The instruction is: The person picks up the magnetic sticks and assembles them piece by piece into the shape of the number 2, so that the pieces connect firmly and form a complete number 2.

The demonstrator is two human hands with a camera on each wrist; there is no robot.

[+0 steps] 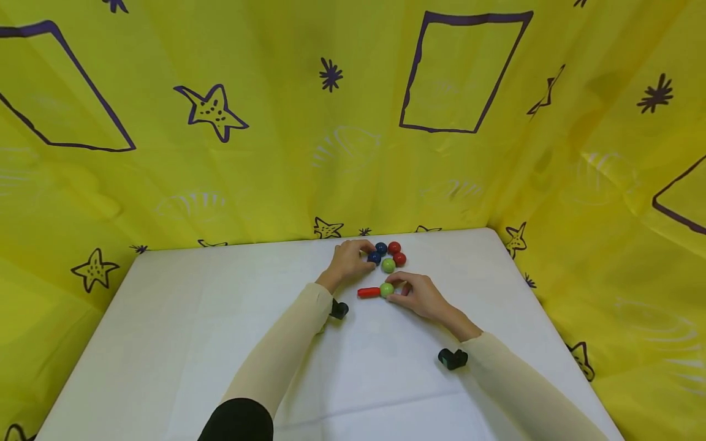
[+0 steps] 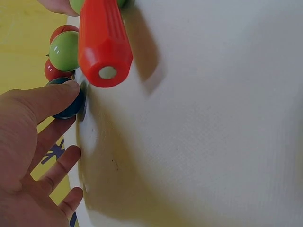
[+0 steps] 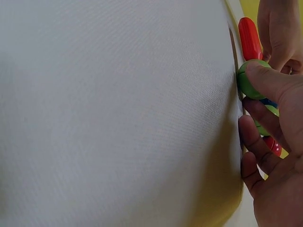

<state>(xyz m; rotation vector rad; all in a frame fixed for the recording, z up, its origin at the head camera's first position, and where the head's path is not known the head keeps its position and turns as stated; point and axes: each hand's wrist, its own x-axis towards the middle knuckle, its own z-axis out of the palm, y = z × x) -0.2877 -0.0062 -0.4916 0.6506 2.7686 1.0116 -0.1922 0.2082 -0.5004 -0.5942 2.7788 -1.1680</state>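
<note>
In the head view my left hand (image 1: 347,260) pinches a dark blue ball (image 1: 374,258) at the far part of the table; the left wrist view shows thumb and forefinger on this blue ball (image 2: 70,105). My right hand (image 1: 421,295) holds a green ball (image 1: 387,290) between thumb and fingers. Against that ball's left side lies a short red ridged rod (image 1: 368,293), its free end pointing left. A pale round spot marks the end face of the red rod (image 2: 105,52) in the left wrist view.
Beside the held blue ball sit another blue ball (image 1: 381,248), two red balls (image 1: 394,247) and a green ball (image 1: 388,266), clustered close together. Yellow patterned cloth (image 1: 276,153) hangs behind the white table (image 1: 209,318) and along its sides.
</note>
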